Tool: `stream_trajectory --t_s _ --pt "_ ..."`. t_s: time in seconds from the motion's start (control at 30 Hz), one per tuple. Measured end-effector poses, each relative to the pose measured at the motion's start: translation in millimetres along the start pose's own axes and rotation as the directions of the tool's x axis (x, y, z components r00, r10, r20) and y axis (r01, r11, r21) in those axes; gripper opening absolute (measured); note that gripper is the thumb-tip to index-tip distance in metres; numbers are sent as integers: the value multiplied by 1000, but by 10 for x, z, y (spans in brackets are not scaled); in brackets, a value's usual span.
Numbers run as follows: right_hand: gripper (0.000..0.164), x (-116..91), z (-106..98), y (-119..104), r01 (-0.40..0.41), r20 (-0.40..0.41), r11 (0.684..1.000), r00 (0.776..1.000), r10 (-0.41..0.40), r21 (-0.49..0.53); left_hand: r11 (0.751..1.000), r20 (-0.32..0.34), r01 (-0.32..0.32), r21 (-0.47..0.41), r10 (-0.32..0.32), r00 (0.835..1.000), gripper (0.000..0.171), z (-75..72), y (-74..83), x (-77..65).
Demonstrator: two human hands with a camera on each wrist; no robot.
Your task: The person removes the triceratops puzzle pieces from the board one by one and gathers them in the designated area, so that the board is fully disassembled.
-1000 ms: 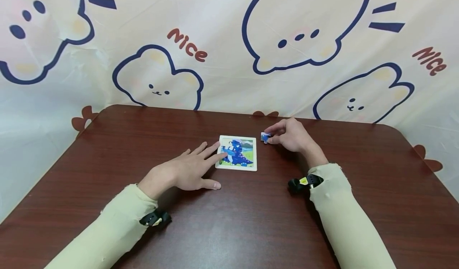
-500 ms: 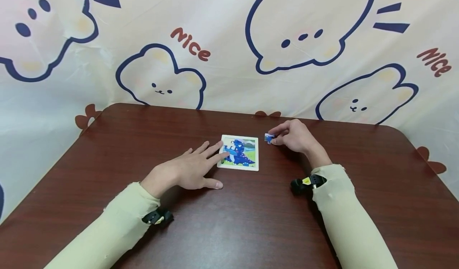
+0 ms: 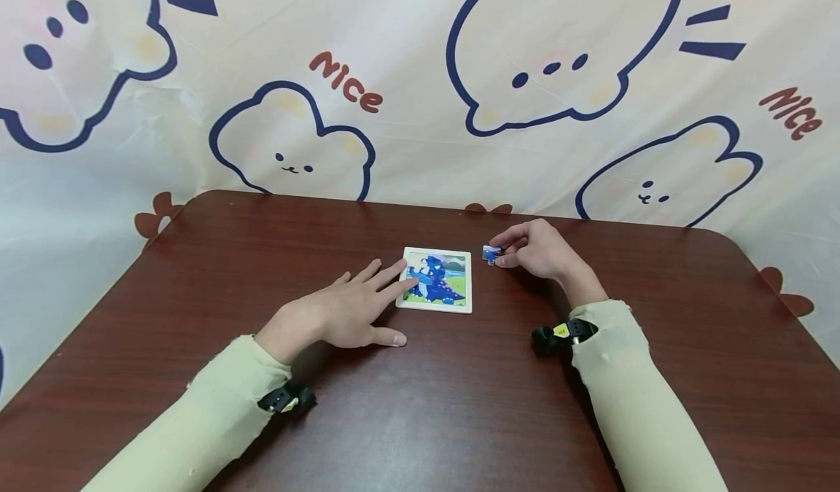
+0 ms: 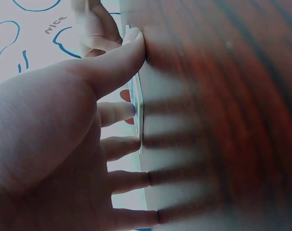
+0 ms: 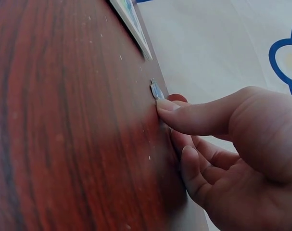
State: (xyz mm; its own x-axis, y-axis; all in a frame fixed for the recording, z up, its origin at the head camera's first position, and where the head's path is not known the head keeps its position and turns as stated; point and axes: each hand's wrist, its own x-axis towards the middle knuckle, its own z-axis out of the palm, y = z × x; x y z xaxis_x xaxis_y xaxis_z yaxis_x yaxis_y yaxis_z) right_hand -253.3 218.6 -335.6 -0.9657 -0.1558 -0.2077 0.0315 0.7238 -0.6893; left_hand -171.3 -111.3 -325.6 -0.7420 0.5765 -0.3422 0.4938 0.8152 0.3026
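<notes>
A square jigsaw puzzle (image 3: 446, 280) with a white frame and a blue dinosaur picture lies flat on the brown table. My left hand (image 3: 351, 310) is spread out at its left side; one fingertip touches the picture and another the frame's edge, while the thumb rests on the table. To the right of the frame, my right hand (image 3: 539, 250) pinches a small blue puzzle piece (image 3: 490, 254) between thumb and fingers, at the tabletop. In the right wrist view the piece (image 5: 157, 90) pokes out past the thumb, its rest hidden by the fingers.
The wooden table (image 3: 420, 412) has rounded far corners. Behind it hangs a pale curtain (image 3: 407, 127) printed with cartoon outlines and the word "Nice". Black straps with small devices sit on both wrists, over light sleeves (image 3: 630, 375).
The whole head view shifts slightly. Both hands, the puzzle and the pinched piece keep about the same places relative to one another.
</notes>
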Motion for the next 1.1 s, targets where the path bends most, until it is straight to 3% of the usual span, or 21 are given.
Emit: stream_trajectory --t_s 0.5,0.7,1.1 --pt "30 14 -11 8 11 10 1000 1000 -11 -2 1000 17 4 19 -4 1000 86 -7 14 -15" --pt "29 33 8 -11 44 -35 999 998 -45 -27 1000 7 11 25 -11 1000 85 -2 14 -25" --pt "35 -10 89 -265 94 -84 996 992 -94 -6 999 -2 9 40 -9 1000 83 -5 32 8"
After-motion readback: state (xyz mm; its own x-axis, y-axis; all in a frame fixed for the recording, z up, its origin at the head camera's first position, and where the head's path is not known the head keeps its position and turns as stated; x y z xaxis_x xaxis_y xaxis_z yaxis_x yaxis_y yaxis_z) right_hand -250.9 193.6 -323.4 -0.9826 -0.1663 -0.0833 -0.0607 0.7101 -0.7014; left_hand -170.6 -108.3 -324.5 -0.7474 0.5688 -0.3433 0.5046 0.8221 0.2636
